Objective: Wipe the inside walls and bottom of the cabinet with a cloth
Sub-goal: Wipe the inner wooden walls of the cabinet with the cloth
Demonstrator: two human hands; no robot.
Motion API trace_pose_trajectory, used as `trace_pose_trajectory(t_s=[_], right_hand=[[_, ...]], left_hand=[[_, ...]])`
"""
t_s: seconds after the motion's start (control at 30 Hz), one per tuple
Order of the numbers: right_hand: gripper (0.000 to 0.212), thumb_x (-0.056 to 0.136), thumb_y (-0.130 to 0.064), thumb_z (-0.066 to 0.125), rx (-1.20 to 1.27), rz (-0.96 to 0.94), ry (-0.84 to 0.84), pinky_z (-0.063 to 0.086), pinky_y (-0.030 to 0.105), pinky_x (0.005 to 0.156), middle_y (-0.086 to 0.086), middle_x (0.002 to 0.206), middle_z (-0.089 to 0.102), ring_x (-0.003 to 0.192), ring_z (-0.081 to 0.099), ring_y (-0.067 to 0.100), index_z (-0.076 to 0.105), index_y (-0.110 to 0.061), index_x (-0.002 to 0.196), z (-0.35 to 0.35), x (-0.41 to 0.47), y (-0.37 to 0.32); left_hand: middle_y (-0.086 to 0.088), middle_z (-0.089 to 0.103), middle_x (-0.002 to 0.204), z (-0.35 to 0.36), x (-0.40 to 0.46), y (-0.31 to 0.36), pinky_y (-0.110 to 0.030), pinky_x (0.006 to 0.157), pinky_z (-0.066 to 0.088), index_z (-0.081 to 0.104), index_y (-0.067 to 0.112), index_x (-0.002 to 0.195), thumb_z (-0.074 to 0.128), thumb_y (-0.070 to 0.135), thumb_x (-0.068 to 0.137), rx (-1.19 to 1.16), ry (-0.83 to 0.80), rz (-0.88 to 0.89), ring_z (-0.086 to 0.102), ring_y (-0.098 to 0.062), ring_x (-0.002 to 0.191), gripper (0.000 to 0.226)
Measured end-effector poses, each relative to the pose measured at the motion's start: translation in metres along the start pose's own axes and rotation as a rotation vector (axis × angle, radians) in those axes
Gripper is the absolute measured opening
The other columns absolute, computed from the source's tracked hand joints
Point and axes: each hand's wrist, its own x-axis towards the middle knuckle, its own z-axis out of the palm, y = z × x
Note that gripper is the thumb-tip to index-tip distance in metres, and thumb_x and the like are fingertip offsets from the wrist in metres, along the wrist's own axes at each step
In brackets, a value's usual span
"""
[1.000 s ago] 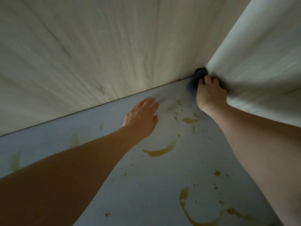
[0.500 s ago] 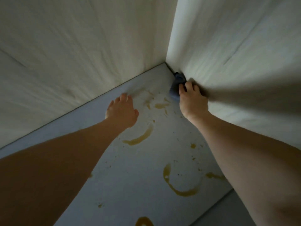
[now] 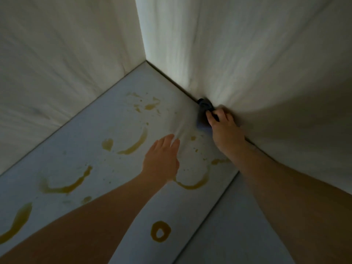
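So, head view only:
R hand (image 3: 225, 130): at approx 2 o'clock from frame centre, low on the R wall (image 3: 257, 63) where it meets the floor. Fingers curled round the cloth, pinching it vs. the wall/floor seam. Forearm runs off to 4 o'clock.
Cloth (image 3: 204, 109): dark, bunched, small; sits at 11 o'clock of the R hand, touching the seam. A paler grey-blue bit hangs below, just beside the fingers (image 3: 210, 119). Blurred, so folds can't be told.
L hand (image 3: 162, 159): near frame centre, fingers straight and close together, palm down over the cabinet floor (image 3: 85, 141). Holds nothing. Whether it touches the floor or hovers: can't tell. Forearm goes off to 7 o'clock.
Cabinet floor: pale grey-white, front edge running from 3 to 6 o'clock.
Stains (image 3: 133, 145): yellow-brown arcs and specks across the floor. One arc at 10 o'clock of the L hand, one at 5 o'clock of it partly under the wrist, a ring (image 3: 161, 233) at 6 o'clock near the front edge, more arcs at 8 o'clock, splatter at 12 o'clock toward the back corner.
Back wall (image 3: 66, 63): pale wood grain, meets the R wall in a corner at 12 o'clock.
Light: dim, walls motion-blurred.
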Motion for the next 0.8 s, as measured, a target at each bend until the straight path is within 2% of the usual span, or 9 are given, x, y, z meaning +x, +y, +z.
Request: trace_pose_trajectory(t_s=[0.17,0.4,0.5,0.63,0.8], right_hand=[[0.056,0.099,-0.015,0.035,0.036,0.092,-0.028,0.046,0.044,0.092,0.005,0.150,0.013,0.133,0.022,0.030,0.016,-0.027,0.150,0.009,-0.029,0.021],[0.063,0.096,-0.007,0.043,0.083,0.281,-0.015,0.044,0.039,0.094,0.012,0.147,0.014,0.128,0.026,0.033,0.016,-0.024,0.151,0.023,-0.072,0.040],[0.062,0.096,-0.007,0.042,0.185,0.381,-0.035,0.042,0.040,0.094,0.013,0.148,0.013,0.128,0.026,0.033,0.017,-0.023,0.150,0.021,-0.073,0.031],[0.062,0.097,-0.010,0.043,0.349,0.535,-0.056,0.037,0.037,0.101,0.016,0.147,0.012,0.126,0.027,0.035,0.013,-0.024,0.150,0.018,-0.071,0.018],[0.068,0.095,-0.010,0.047,0.557,0.646,-0.074,0.036,0.032,0.099,0.014,0.144,0.010,0.120,0.028,0.035,0.011,-0.023,0.152,0.026,-0.081,0.010]], left_hand=[[-0.003,0.005,0.158,0.010,-0.020,0.013,-0.029,0.116,0.010,0.012,0.018,0.150,0.038,0.024,0.097,0.046,-0.042,0.072,0.009,-0.021,0.144,0.059],[-0.002,0.000,0.159,0.024,-0.033,0.018,-0.032,0.117,0.017,0.006,0.020,0.151,0.034,0.022,0.099,-0.011,-0.098,0.058,0.005,-0.021,0.145,0.059],[-0.004,-0.001,0.159,0.026,-0.030,0.016,-0.030,0.117,0.017,0.006,0.016,0.152,0.033,0.021,0.098,0.008,-0.107,0.076,0.005,-0.021,0.145,0.060],[-0.010,-0.002,0.158,0.023,-0.026,0.018,-0.029,0.117,0.006,0.002,0.009,0.151,0.030,0.023,0.100,0.119,-0.144,0.117,0.002,-0.024,0.145,0.061],[-0.008,0.001,0.158,0.029,-0.023,0.011,-0.032,0.118,0.013,0.008,0.014,0.152,0.038,0.025,0.097,0.045,-0.145,0.109,0.006,-0.026,0.144,0.064]])
